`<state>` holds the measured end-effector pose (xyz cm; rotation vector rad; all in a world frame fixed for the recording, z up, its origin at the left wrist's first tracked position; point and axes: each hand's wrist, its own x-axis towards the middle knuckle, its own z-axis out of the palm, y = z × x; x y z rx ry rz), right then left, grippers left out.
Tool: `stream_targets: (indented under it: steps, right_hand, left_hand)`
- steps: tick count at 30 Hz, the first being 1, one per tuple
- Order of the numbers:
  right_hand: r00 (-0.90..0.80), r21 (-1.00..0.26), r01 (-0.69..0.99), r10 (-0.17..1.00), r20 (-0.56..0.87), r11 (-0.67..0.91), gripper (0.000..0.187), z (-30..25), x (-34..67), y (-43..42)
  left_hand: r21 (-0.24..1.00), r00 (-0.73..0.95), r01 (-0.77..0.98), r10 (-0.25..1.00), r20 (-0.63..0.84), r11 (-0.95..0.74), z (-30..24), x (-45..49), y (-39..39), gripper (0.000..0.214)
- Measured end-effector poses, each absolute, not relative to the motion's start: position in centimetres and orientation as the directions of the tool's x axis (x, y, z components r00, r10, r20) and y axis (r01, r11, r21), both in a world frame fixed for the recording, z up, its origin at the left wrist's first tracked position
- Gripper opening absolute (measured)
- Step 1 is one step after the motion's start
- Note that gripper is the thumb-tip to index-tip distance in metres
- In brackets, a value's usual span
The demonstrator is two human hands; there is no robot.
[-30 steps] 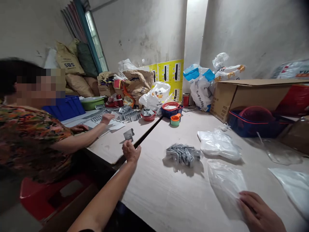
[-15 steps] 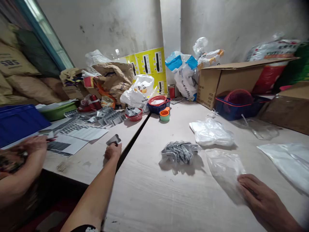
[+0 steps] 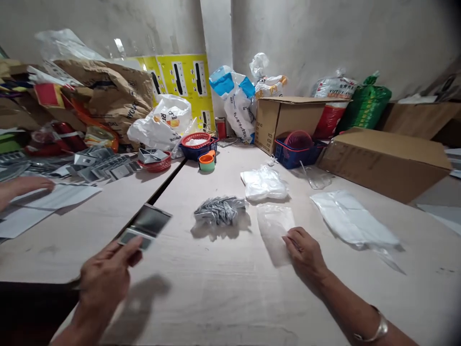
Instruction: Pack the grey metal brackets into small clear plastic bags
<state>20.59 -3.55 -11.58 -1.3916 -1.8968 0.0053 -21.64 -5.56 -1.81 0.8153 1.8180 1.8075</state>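
Note:
Between the thumb and fingers of my left hand [image 3: 108,276] is a grey bent metal bracket [image 3: 150,222], lifted above the table so that a shadow falls below. My right hand [image 3: 304,252] pinches the edge of a clear plastic bag [image 3: 274,230], which lies flat on the tabletop. Left of that bag sits a bundle of grey brackets [image 3: 219,211] wrapped in clear plastic. Behind it is a stack of clear bags [image 3: 264,183]. Another pile of flat plastic bags [image 3: 353,218] lies to the right of my right hand.
At the left edge, another person's hand [image 3: 29,186] rests near printed sheets [image 3: 68,196]. Loose grey brackets [image 3: 104,166] lie behind, beside a red basket [image 3: 155,165]. Tape rolls [image 3: 207,162], a blue basket [image 3: 298,153] and cardboard boxes [image 3: 385,161] stand along the back. A dark gap [image 3: 167,182] splits the tables.
My left hand has raised the bracket from the left table and brought it nearer me. My right hand still grips the bag. The view has turned right.

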Motion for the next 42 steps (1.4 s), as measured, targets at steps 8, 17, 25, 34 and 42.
stream_targets:
  steps: [8, 17, 25, 34, 42]
  right_hand:
    - [-0.379, -0.054, 0.853, 0.687, 0.62, 0.519, 0.015, -11.3, 19.5, -4.8]
    - [-0.555, 0.046, 0.723, 0.539, 0.633, 0.689, 0.012, -9.9, 19.4, -5.5]
    - [-0.506, 0.009, 0.721, 0.519, 0.689, 0.693, 0.013, -10.3, 19.4, -5.4]
    - [-0.502, 0.016, 0.714, 0.495, 0.709, 0.7, 0.017, -8.8, 20.1, -6.4]
    - [-0.542, 0.03, 0.682, 0.477, 0.692, 0.731, 0.026, -8.2, 19.7, -7.7]
  left_hand:
    - [0.944, 0.177, -0.153, 0.948, -0.264, 0.291, -2.9, -2.0, -14.4, 0.027]
    - [0.947, 0.16, -0.027, 0.936, -0.313, 0.321, -3.4, 1.1, -12.0, 0.023]
    - [0.915, 0.095, -0.026, 0.912, -0.399, 0.403, -4.8, 1.1, -11.3, 0.021]
    - [0.882, 0.06, -0.181, 0.9, -0.433, 0.436, -4.5, 0.6, -11.3, 0.023]
    - [0.861, -0.024, -0.341, 0.912, -0.41, 0.378, -4.6, 0.4, -11.9, 0.032]
